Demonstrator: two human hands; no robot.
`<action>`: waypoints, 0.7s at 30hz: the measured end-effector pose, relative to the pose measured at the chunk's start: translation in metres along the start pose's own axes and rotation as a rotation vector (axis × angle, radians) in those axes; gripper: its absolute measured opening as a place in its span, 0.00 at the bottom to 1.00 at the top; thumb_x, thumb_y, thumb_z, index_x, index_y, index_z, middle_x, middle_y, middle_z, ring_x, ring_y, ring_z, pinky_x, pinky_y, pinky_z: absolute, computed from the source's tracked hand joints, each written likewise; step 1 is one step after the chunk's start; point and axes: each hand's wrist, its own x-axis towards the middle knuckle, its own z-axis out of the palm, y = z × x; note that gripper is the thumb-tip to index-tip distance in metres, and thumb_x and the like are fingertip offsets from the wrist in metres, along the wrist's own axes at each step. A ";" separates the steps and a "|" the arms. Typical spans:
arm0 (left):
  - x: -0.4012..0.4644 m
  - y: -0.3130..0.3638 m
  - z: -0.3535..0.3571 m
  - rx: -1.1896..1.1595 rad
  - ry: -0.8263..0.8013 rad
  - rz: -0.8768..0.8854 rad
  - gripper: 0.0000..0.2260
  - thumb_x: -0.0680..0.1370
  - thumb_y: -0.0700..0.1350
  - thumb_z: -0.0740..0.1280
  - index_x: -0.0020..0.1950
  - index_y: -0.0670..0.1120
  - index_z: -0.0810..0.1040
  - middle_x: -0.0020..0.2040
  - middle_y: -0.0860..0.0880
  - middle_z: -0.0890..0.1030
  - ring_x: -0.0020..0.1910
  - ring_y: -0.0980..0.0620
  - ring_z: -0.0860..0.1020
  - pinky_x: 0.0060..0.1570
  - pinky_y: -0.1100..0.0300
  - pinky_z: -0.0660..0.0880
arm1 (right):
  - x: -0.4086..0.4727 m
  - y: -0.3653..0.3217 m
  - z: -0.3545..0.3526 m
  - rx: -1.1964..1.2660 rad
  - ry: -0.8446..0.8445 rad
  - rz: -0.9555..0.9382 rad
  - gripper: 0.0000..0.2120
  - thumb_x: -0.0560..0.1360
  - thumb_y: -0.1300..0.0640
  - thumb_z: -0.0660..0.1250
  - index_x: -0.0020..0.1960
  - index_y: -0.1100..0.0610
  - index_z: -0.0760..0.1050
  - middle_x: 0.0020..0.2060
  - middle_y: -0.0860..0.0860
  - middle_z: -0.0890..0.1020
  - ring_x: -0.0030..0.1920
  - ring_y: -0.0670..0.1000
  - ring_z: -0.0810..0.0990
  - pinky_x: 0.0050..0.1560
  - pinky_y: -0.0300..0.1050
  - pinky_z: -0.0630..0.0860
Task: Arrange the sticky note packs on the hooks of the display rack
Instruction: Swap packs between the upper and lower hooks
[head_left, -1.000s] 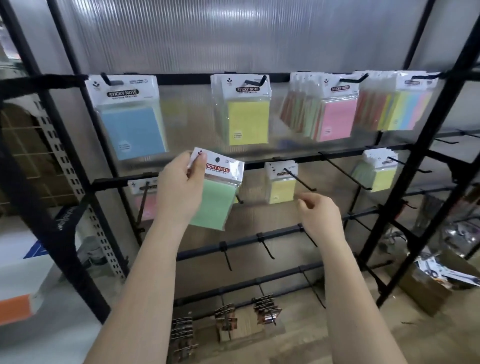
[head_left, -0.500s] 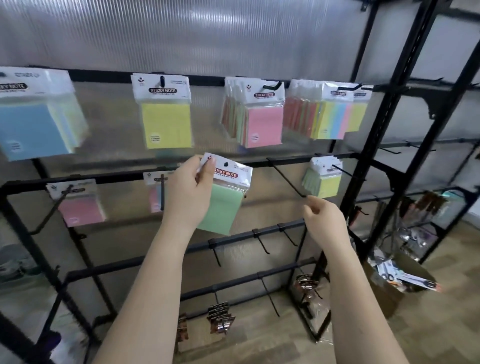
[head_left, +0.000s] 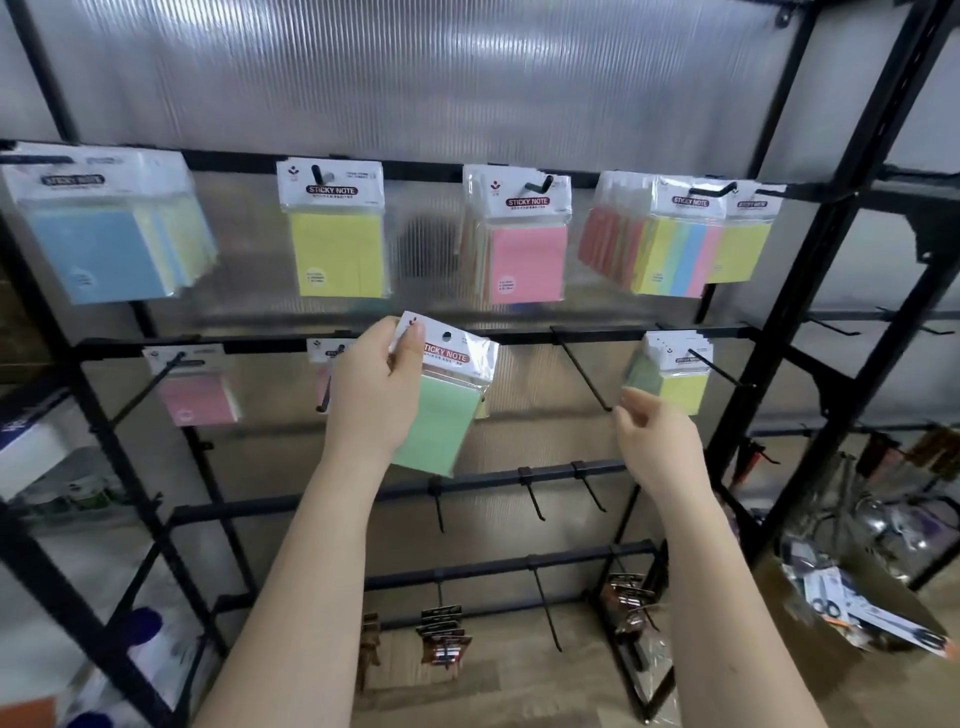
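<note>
Partly hidden pink pack (head_left: 323, 382), left hand (head_left: 375, 395) (blurred)

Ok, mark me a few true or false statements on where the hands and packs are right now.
1. The left hand holds a green sticky note pack by its header card. True.
2. The green pack already hangs on a hook. False: it is in the hand, not yet on any hook.
3. The right hand holds a pack. False: it holds nothing, near the tip of an empty hook.
4. A pink pack hangs on the top rail. True.
</note>
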 end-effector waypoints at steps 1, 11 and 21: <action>0.001 -0.001 -0.002 0.010 0.015 -0.005 0.16 0.82 0.48 0.57 0.42 0.37 0.73 0.34 0.52 0.77 0.30 0.61 0.74 0.29 0.67 0.66 | 0.000 -0.002 0.001 0.007 -0.006 -0.003 0.19 0.80 0.58 0.58 0.70 0.59 0.70 0.58 0.53 0.79 0.59 0.52 0.75 0.51 0.36 0.64; 0.010 -0.002 -0.006 -0.004 0.013 -0.002 0.17 0.82 0.48 0.57 0.40 0.36 0.70 0.33 0.53 0.76 0.27 0.66 0.73 0.25 0.70 0.65 | -0.005 -0.018 0.005 0.051 0.017 -0.022 0.13 0.79 0.62 0.59 0.59 0.69 0.74 0.56 0.64 0.79 0.58 0.63 0.75 0.55 0.53 0.72; 0.023 -0.002 0.011 -0.047 0.003 0.072 0.17 0.82 0.45 0.58 0.33 0.42 0.65 0.28 0.52 0.71 0.26 0.63 0.70 0.26 0.68 0.61 | 0.004 -0.004 0.001 0.065 0.061 0.022 0.20 0.80 0.58 0.58 0.71 0.58 0.69 0.67 0.52 0.75 0.67 0.51 0.72 0.54 0.33 0.62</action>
